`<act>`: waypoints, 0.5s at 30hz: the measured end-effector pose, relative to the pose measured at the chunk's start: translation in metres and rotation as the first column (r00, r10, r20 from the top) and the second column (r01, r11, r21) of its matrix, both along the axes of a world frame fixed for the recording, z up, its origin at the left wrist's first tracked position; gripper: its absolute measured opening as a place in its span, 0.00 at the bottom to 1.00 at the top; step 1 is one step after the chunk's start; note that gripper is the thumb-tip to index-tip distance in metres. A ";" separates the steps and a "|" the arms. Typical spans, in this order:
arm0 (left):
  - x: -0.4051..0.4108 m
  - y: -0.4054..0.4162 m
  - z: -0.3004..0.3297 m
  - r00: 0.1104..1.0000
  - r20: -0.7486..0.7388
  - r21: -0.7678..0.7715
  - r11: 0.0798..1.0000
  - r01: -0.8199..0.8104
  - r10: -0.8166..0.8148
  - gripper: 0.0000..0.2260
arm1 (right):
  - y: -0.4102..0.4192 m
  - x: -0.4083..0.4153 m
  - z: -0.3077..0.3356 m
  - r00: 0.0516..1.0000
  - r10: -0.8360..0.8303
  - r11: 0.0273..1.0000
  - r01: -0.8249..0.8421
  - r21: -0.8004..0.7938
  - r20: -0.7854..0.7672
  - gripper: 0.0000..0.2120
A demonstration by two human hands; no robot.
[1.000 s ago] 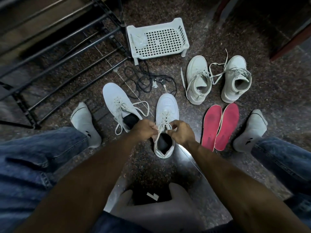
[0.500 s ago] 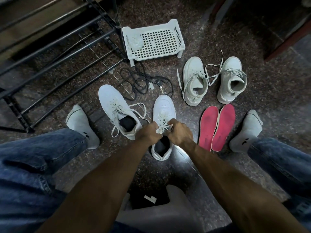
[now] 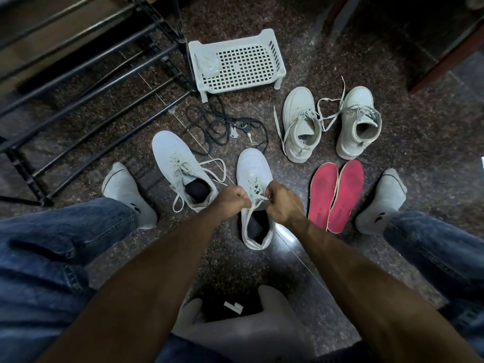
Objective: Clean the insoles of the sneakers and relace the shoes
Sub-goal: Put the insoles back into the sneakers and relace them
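Note:
A white low sneaker [image 3: 252, 166] stands on the floor in front of me, toe pointing away. My left hand [image 3: 231, 199] and my right hand [image 3: 281, 203] each pinch a piece of its white lace [image 3: 255, 199] over the tongue. Its mate [image 3: 178, 161] lies to the left with loose laces and a dark insole inside. Two pale high-top sneakers [image 3: 301, 124] [image 3: 358, 121] stand at the back right, laces trailing. A pair of red insoles [image 3: 336, 195] lies side by side right of my hands.
A white perforated plastic basket [image 3: 235, 64] sits at the back, a black metal shoe rack [image 3: 78, 82] to the left. Black cord with keys [image 3: 227, 127] lies between basket and sneakers. My socked feet [image 3: 128, 195] [image 3: 382, 203] flank the shoes.
My hands have drawn slightly apart over the sneaker, pulling the lace pieces outward. The shoes and insoles have stayed in place.

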State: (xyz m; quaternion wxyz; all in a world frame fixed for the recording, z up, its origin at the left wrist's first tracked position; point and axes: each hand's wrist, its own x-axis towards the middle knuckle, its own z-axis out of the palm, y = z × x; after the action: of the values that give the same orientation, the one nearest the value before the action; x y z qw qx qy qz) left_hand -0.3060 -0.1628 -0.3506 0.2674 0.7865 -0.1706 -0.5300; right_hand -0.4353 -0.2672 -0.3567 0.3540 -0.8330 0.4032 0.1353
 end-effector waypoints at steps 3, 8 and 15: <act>0.000 -0.015 0.018 0.968 -0.175 -0.059 0.979 -0.195 0.182 0.07 | -0.002 -0.005 -0.002 1.000 0.010 0.999 -0.011 -0.043 -0.016 0.07; 0.007 -0.046 0.062 0.991 -0.120 -0.230 0.969 -0.088 0.062 0.08 | -0.002 -0.010 -0.005 0.992 0.117 0.992 -0.120 -0.046 -0.052 0.06; 0.004 -0.070 0.063 0.981 0.051 -0.278 0.946 -0.168 0.189 0.10 | -0.012 0.003 0.024 0.901 -0.399 0.858 0.302 0.415 0.169 0.13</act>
State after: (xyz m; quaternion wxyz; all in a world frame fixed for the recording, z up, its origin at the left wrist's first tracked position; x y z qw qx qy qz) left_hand -0.3022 -0.2325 -0.2880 0.4130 0.7743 -0.1799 -0.4444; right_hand -0.4322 -0.2796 -0.3331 0.5745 -0.6707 0.4675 0.0380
